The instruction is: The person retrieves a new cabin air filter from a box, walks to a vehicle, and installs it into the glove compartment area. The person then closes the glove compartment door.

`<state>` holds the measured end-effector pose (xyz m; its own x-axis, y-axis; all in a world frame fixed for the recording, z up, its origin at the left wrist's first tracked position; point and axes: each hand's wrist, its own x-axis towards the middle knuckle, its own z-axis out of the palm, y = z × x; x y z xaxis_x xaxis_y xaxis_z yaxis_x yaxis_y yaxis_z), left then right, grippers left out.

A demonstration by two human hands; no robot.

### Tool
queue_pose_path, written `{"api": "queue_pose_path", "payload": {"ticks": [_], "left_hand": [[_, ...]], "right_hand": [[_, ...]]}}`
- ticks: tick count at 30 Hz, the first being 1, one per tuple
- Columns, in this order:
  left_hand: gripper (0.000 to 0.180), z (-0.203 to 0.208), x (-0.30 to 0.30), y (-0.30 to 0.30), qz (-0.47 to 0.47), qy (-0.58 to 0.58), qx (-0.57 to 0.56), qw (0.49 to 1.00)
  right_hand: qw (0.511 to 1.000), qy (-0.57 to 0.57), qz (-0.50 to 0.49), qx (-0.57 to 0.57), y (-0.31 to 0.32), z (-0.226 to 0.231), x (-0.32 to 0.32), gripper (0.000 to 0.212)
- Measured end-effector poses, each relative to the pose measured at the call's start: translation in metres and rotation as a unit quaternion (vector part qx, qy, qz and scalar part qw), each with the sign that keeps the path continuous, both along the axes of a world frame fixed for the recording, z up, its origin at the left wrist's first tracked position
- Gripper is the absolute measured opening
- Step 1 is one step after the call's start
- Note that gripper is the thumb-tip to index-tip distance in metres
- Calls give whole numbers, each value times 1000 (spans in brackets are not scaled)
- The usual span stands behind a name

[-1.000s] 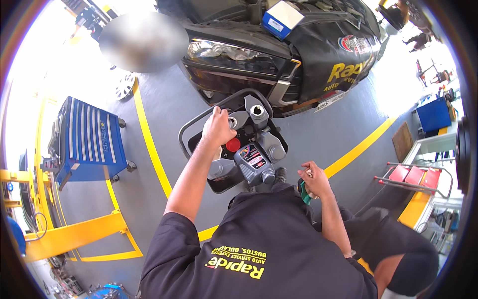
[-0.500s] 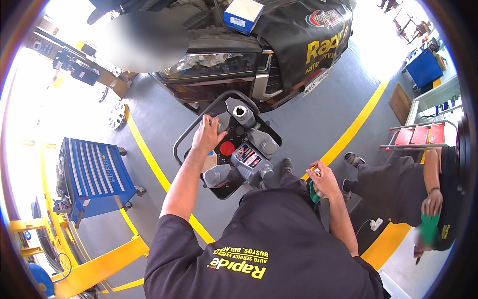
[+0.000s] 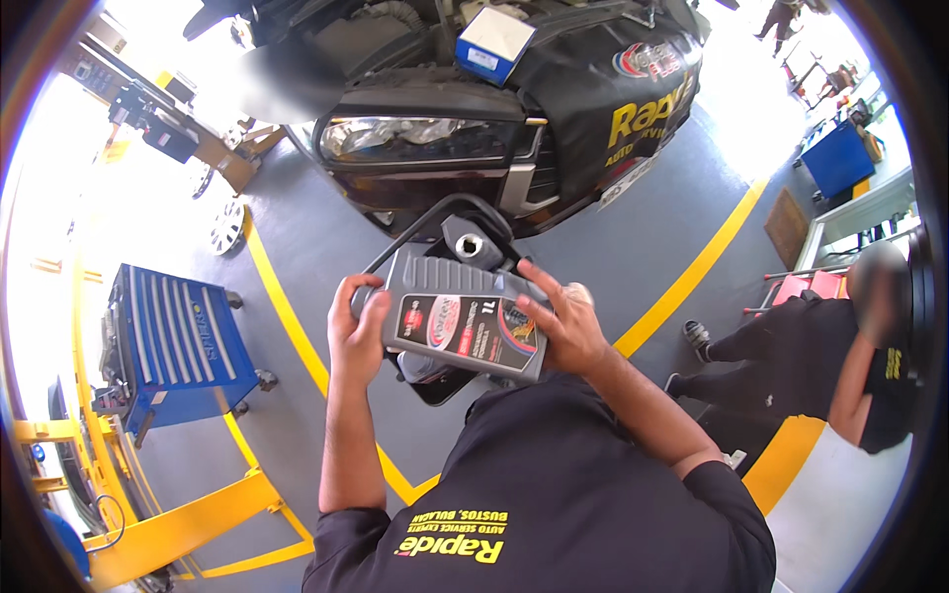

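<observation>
A grey motor oil bottle (image 3: 465, 331) lies sideways between my two hands, its label turned up, above a black wheeled-looking tray (image 3: 473, 202) with a raised rim. My left hand (image 3: 354, 334) is closed around its capped neck end. At the base end, my right hand (image 3: 571, 331) grips the bottle with thumb and fingers; a small pale thing beside its fingers is too unclear to name. Behind the held bottle, an uncapped grey bottle (image 3: 471, 247) stands in the tray. Part of another grey bottle (image 3: 423, 368) shows below; the held bottle hides most of the tray.
Ahead stands a dark car (image 3: 415, 178) with its hood open, a black cover (image 3: 593, 119) and a blue-white box (image 3: 494, 44) on its front. A blue tool cabinet (image 3: 178, 341) is at left. A co-worker (image 3: 791, 346) is at right, near a red-stepped stool (image 3: 791, 289).
My left hand has lifted an oil bottle out of the tray. My right hand has come over from the right onto it; the green cloth it held no longer shows. The co-worker has shifted.
</observation>
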<state>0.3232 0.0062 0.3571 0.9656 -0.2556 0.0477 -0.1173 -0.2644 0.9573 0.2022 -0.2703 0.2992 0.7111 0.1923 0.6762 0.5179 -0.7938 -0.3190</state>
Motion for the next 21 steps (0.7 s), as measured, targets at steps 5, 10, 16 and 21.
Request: {"api": "queue_pose_path", "payload": {"ticks": [5,10,16,21], "left_hand": [[29,-12,-19,-4,-69,-203,-3,977],[56,16,-15,-25,-109,-320,5,941],[34,14,-14,-17,-154,-322,-44,933],[41,36,-4,-29,-155,-347,-21,925]], "right_hand": [[767,427,92,471,-16,-3,-25,47],[561,514,82,643,-39,31,-35,54],[849,289,93,432,-44,10,-51,54],[730,371,30,573,-36,31,-77,49]]}}
